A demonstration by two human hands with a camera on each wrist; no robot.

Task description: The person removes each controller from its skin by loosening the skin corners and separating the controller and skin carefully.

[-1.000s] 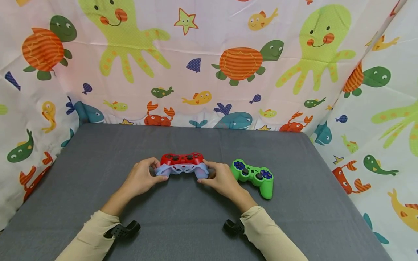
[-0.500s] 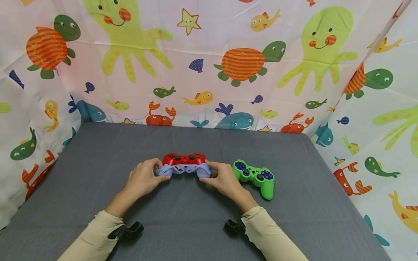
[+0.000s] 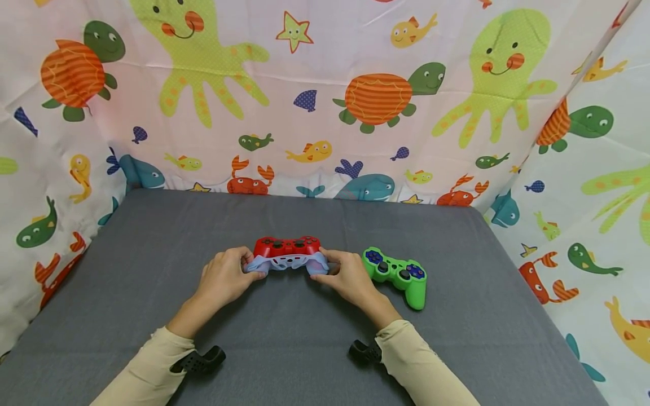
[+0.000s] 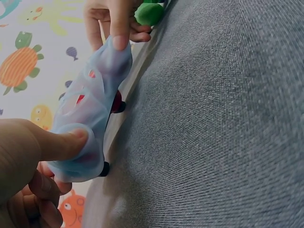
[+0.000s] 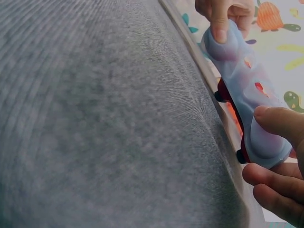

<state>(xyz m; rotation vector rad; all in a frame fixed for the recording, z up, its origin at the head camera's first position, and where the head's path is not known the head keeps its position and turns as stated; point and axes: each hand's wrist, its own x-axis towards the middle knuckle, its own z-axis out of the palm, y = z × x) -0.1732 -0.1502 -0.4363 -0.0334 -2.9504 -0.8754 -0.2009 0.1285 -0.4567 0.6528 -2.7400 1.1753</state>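
A red game controller (image 3: 286,246) is held just above the table, its black thumbsticks visible in the head view. A translucent pale blue silicone sleeve (image 3: 288,261) covers its near side and both grips; red shows through the sleeve's cut-outs in the wrist views. My left hand (image 3: 223,279) pinches the left grip, thumb pressing on the sleeve (image 4: 90,107). Around the right grip, my right hand (image 3: 350,279) does the same, with its thumb on the sleeve (image 5: 254,102) and its fingers behind. The controller's far face is partly hidden by the sleeve in the wrist views.
A green game controller (image 3: 395,273) with dark blue buttons lies on the grey tablecloth (image 3: 289,344), just right of my right hand. A patterned sea-animal curtain (image 3: 315,73) hangs behind the table and at both sides. Black wrist mounts (image 3: 200,360) sit at the cuffs.
Both hands keep nearly the same place and grip. The sleeve's strap-like lower edge has shifted, and its openings look smaller in the head view. The head view has shifted slightly.
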